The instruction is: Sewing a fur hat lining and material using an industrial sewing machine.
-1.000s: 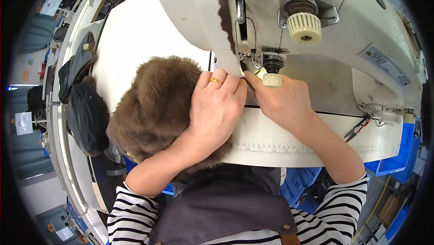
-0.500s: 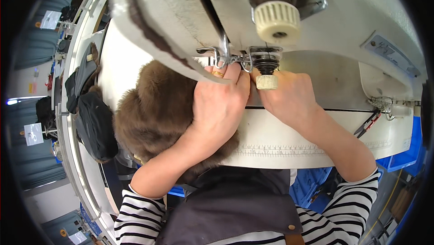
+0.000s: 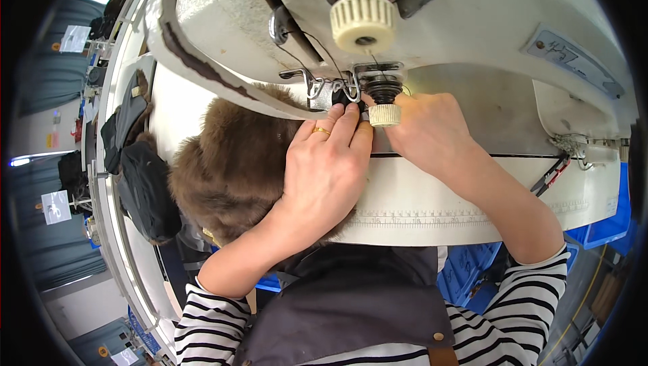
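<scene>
Under the white sewing machine head (image 3: 466, 8), my left hand (image 3: 327, 170), with a gold ring, has bent fingers pressing together on a small dark piece (image 3: 343, 96) beside the metal presser fittings (image 3: 312, 89). A bunched brown fur piece (image 3: 219, 167) lies against and under that hand. My right hand (image 3: 432, 133) is curled to the right of the needle area, behind a ribbed cream knob (image 3: 385, 115); its fingertips and whatever they hold are hidden. A pale curved band (image 3: 202, 62) with a dark ragged streak arches over the fur.
Dark hat-like items (image 3: 145, 190) rest on a rail at the left. Scissors with red on the handles (image 3: 553, 178) lie at the table's right, near a printed ruler (image 3: 432, 221) along its front edge. Blue plastic bins (image 3: 604, 221) sit below the table. Shelving (image 3: 91, 48) lines the far left.
The machine head appears lower and further left in view, and more of the presser fittings show. The pale band has swung leftward. My left fingertips now show on a dark piece under the fittings.
</scene>
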The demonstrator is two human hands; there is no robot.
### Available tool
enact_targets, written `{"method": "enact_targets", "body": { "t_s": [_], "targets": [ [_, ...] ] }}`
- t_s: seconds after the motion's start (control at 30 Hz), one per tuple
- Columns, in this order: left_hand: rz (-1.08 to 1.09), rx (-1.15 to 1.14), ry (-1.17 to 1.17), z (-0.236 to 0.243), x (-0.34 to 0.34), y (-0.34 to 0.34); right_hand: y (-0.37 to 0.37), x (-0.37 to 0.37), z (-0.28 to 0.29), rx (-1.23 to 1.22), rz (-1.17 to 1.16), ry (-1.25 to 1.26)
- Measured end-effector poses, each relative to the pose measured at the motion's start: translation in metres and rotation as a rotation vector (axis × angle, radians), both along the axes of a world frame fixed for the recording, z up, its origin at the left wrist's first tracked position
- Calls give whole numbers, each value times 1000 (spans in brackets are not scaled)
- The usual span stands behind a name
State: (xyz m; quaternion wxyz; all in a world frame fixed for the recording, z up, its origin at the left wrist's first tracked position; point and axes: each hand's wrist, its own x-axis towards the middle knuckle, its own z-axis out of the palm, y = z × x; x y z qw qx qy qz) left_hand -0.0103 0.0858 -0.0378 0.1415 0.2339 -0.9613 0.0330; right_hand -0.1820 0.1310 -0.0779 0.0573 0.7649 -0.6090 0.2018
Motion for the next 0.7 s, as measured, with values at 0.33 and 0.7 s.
{"method": "enact_targets", "body": {
  "t_s": [0.33, 0.7],
  "targets": [
    [4, 139, 110, 5, 4, -3, 4, 1, 4, -99, 100, 39],
    [-141, 71, -186, 50, 34, -66, 9, 11, 17, 38, 118, 289]
  ]
}}
